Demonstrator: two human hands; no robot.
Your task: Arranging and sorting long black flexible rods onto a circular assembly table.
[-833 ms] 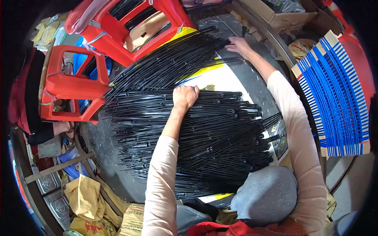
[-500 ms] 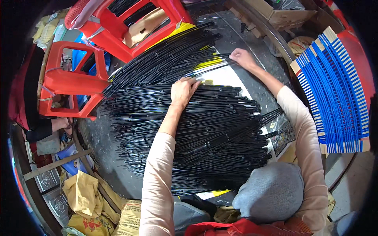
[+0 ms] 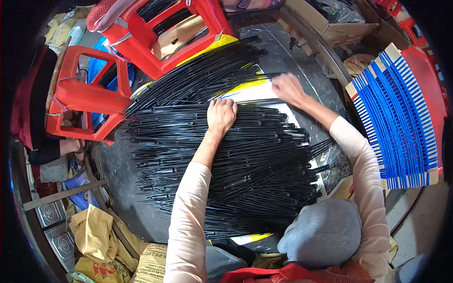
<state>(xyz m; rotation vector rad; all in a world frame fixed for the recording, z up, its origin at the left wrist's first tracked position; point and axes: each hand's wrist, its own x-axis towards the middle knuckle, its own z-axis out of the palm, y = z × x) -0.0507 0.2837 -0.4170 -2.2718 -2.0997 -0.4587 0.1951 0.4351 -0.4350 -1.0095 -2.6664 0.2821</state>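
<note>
A broad heap of long, thin black rods point(image 3: 236, 141) with small thicker ends lies across the dark work table. My left hand point(image 3: 222, 114) rests at the heap's far edge, its fingers together and curled down over several rods. At the rods' right ends is my right hand point(image 3: 287, 89), smeared by motion, with its fingers unclear. A rod end lies close to it, but whether the hand grips it is hidden. Behind my hands lies a second bundle of black rods point(image 3: 198, 66). White and yellow sheet point(image 3: 252, 93) shows between the two groups.
Red plastic stools point(image 3: 89, 96) stand at the far left. Blue cords wrapped on a slatted frame point(image 3: 396, 118) stand at the right, near a cardboard box point(image 3: 325, 23). My grey-covered knee point(image 3: 323, 231) is at the front right. Paper sacks point(image 3: 92, 231) lie front left.
My right hand has moved slightly nearer and is now blurred. My left hand has turned and settled flatter, its fingertips curled down. The whole view has shifted a little.
</note>
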